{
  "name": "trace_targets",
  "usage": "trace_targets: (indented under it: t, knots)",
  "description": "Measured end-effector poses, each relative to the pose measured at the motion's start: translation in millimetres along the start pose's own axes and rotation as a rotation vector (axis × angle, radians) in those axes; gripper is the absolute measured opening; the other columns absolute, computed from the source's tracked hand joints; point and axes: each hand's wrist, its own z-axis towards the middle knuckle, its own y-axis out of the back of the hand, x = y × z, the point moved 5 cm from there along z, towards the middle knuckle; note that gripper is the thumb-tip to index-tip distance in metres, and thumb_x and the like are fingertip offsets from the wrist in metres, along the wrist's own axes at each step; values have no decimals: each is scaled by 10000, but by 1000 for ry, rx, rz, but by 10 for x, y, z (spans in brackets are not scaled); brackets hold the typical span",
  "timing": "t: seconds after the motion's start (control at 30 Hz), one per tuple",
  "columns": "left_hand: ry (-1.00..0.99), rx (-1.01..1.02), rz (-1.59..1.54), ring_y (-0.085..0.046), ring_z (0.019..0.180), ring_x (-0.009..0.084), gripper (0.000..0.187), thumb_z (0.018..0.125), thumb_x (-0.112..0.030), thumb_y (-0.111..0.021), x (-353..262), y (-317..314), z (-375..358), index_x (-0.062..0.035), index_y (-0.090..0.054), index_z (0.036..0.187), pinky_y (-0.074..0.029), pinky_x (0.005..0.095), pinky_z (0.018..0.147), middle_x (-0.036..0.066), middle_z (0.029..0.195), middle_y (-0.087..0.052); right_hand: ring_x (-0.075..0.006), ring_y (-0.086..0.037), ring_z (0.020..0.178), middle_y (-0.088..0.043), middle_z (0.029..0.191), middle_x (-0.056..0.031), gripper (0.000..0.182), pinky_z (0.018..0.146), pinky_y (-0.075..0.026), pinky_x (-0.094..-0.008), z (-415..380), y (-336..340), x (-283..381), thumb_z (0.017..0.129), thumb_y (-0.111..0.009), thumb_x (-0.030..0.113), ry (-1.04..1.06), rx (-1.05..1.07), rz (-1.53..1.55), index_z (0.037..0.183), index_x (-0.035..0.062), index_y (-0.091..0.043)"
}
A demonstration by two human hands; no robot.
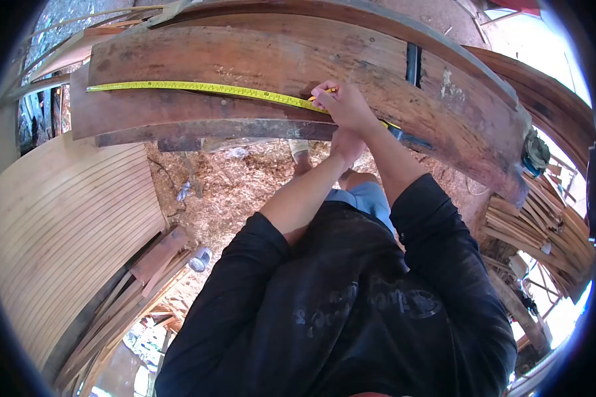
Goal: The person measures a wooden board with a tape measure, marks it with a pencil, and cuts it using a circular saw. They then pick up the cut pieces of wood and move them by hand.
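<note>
Near: dark long sleeves and shirt front of the person fill the lower middle of the view; both forearms reach away toward the work.

Left, near to middle: a stack of pale thin slats, lying flat, edges aligned. Loose strips lean beside it.

Middle ground: floor of sawdust and shavings.

Right, middle: bundle of thin wood strips, ends toward the person.

Far, across the view: a dark weathered plank, broad face up, resting on further boards.

On the plank: yellow tape measure, blade drawn out flat from the far left end toward the middle, lying along the plank's length.

Right hand: on top of the plank, fingers curled down on the tape blade, pinning it to the wood; a yellow item, perhaps a pencil, shows at the fingertips, not certain.

Left hand: below and just nearer than the right, at the plank's near edge; whether it grips anything cannot be told, being half hidden.

Handling note, as judgement: the blade wants keeping taut and parallel to the plank edge, hooked end seated at the left, the pinning fingers pressed flat so the reading does not creep, and any mark set directly at the graduation with the eye square above it.
</note>
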Motion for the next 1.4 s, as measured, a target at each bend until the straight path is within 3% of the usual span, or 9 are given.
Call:
trace_targets:
  t: [0.13,0.23,0.33,0.47,0.63,0.97,1.03,1.23,1.4]
  knots:
    - [-82,-15,206,-758,958,331,300,938,-316,-645,15,-46,48,-42,-767,943,-593,474,813,169,973,-776,-113,-689,852,-762,908,-73,298,800,-554,-279,53,124,104,1042,-668,262,-7,-25,-30,1089,-29,-715]
    - [513,197,-508,-758,966,326,289,937,-291,-637,246,-219,14,-49,-774,860,-587,484,814,178,919,-775,-116,-691,843,-763,902,-74,291,799,-554,-280,246,304,194,1038,-667,257,61,-154,11,1074,-27,-719]
    - [499,157,-540,-762,904,336,343,970,-314,-610,327,-310,39,-68,-771,793,-582,477,810,169,834,-770,-139,-709,841,-773,900,-91,279,800,-560,-296,293,367,228,1029,-660,248,56,-186,0,1058,-20,-731]
    - [-95,-121,-11,-754,819,359,462,1005,-414,-583,184,-181,74,-62,-767,769,-568,484,807,163,765,-754,-164,-735,839,-785,890,-107,259,789,-569,-315,-41,143,256,1018,-648,235,39,-75,-147,1046,-1,-752]
    - [390,85,-494,-749,812,378,554,1009,-485,-579,114,-90,-30,-44,-756,723,-553,495,808,187,734,-738,-159,-722,823,-770,864,-100,258,764,-557,-327,325,386,203,1019,-642,243,137,-265,62,1015,14,-760]
    - [78,-231,-267,-768,860,354,504,1002,-453,-591,363,-464,173,-46,-763,761,-591,464,836,166,750,-756,-137,-706,851,-753,883,-107,245,792,-543,-307,-349,147,-29,1023,-617,203,33,-160,86,1103,22,-761]
    - [412,120,-409,-777,826,318,485,1002,-454,-606,230,-239,85,-54,-764,778,-600,447,785,144,721,-749,-180,-719,919,-764,962,-138,269,848,-555,-334,-527,484,128,1037,-638,225,188,-366,132,1153,11,-754]
    - [514,-63,-799,-664,549,213,533,1007,-485,-654,155,-331,21,-5,-734,788,-521,385,527,85,650,-689,-436,-659,1165,-685,1267,-244,650,1019,-522,-462,-1209,1176,-15,850,-853,294,214,-88,-952,1379,5,-607]
    - [528,-130,-720,-700,620,215,447,1020,-413,-656,-49,-7,-175,18,-744,942,-578,370,590,108,768,-722,-492,-629,1149,-659,1249,-291,557,1009,-516,-513,-1399,932,-254,831,-845,242,292,-95,-782,1268,-15,-616]
